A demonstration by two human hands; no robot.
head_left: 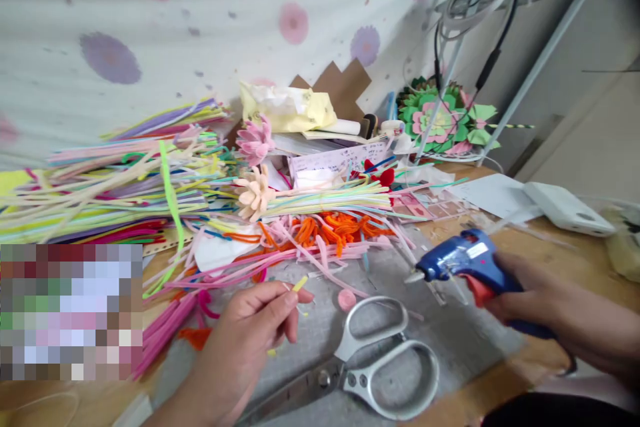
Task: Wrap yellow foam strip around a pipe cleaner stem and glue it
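My left hand (pixel 255 330) pinches a short yellow pipe cleaner piece (pixel 300 283) between thumb and forefinger, above the grey mat (pixel 320 340). At the right, my right hand (pixel 525 293) is wrapped round the handle of a blue hot glue gun (pixel 463 257) with a red trigger. Its nozzle points left, apart from the yellow piece. Between my hands lie large silver scissors (pixel 385 360), their handles towards the right and part of the blades behind my left arm. A small pink disc (pixel 347 300) rests just above the scissors.
Bundles of coloured pipe cleaners (pixel 125 193) cover the left and back of the table. Near them are a pink flower (pixel 255 140), a peach flower (pixel 255 193) and orange pieces (pixel 340 230). A white box-shaped device (pixel 570 207) lies at right, near a metal rack (pixel 450 73) with hanging cables.
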